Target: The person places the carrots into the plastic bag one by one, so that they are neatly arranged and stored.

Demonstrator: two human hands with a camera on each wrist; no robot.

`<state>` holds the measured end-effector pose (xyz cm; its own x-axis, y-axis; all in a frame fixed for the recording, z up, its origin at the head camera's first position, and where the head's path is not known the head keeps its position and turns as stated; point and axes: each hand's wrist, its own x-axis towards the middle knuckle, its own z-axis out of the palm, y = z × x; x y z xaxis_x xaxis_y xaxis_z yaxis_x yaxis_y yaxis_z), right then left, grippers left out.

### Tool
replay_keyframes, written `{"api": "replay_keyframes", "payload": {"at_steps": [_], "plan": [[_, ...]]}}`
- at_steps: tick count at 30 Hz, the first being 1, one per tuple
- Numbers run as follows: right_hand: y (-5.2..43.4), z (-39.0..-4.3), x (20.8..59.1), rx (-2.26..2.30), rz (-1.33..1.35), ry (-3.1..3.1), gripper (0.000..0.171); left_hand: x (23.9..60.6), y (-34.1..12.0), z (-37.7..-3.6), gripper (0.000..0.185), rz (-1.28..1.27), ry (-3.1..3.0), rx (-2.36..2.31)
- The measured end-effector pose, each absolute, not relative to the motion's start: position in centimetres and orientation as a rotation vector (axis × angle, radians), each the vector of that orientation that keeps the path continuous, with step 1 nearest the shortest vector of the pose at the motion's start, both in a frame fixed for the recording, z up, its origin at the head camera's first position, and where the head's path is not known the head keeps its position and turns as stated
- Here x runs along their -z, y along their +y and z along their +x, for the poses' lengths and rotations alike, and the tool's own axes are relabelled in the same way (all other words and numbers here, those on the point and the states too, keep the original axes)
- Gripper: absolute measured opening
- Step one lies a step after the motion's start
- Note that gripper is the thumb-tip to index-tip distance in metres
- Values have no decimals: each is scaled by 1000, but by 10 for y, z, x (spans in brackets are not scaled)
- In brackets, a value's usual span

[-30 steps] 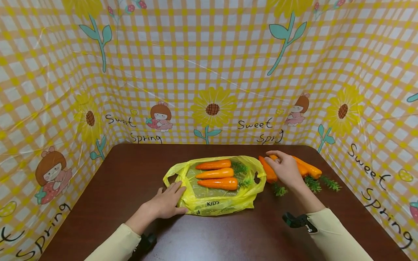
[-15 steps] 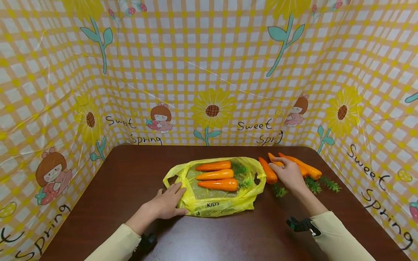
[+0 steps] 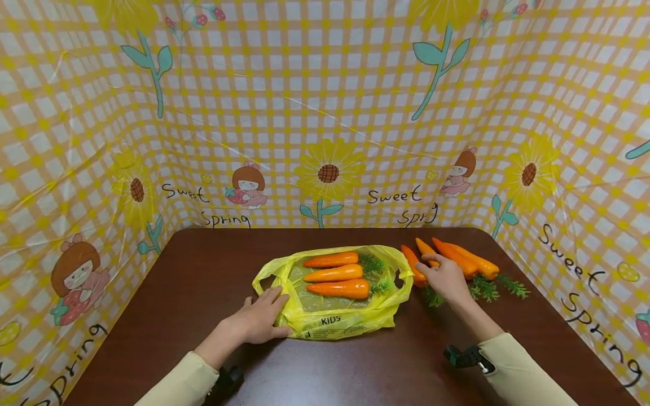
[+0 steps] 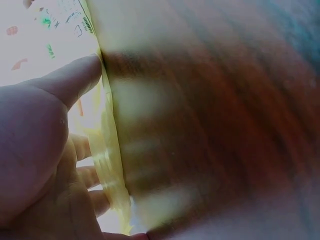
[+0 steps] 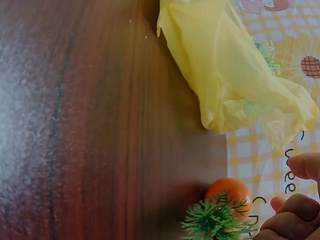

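Note:
A yellow plastic bag point(image 3: 332, 324) lies flat on the table, its mouth spread wide. Three orange carrots point(image 3: 332, 273) with green tops rest in it side by side, tips to the left. My left hand point(image 3: 256, 320) rests on the bag's left end with fingers spread and straight; its thumb point(image 4: 75, 75) lies along the bag's edge in the left wrist view. To the right of the bag, my right hand point(image 3: 449, 281) hovers over a group of carrots, covering part of them. The nearest carrot point(image 5: 235, 186) stands apart from the fingers in the right wrist view.
More carrots point(image 3: 459, 258) lie at the right rear of the dark brown table point(image 3: 355, 372), leafy tops toward me. A checked, sunflower-printed cloth point(image 3: 325, 113) encloses the table at the back and sides. Each wrist wears a black camera mount point(image 3: 464, 356).
My right hand has moved a little right and toward me over the carrots, uncovering more of their tips. The left hand, bag and carrots stay in place.

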<state>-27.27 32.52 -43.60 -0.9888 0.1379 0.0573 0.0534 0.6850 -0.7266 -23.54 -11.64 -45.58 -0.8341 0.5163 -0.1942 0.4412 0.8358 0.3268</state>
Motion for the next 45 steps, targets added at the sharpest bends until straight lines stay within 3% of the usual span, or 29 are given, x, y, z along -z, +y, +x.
{"api": "replay_keyframes", "payload": {"at_steps": [23,32,38,45], "plan": [[323,-280,444,-1002,-276,-2859,75,458,-116,-238,80,745,2769,-367],[325,-280,450,-913,-306,-2917,64,456,-116,-235,81,710,2761,-347],[328,-281,452,-944,-355,-2929,46,457,-117,-237,81,721,2762,-341],[331,-282,454,-898,-392,-2955,49,458,-117,-237,81,724,2757,-349]]}}
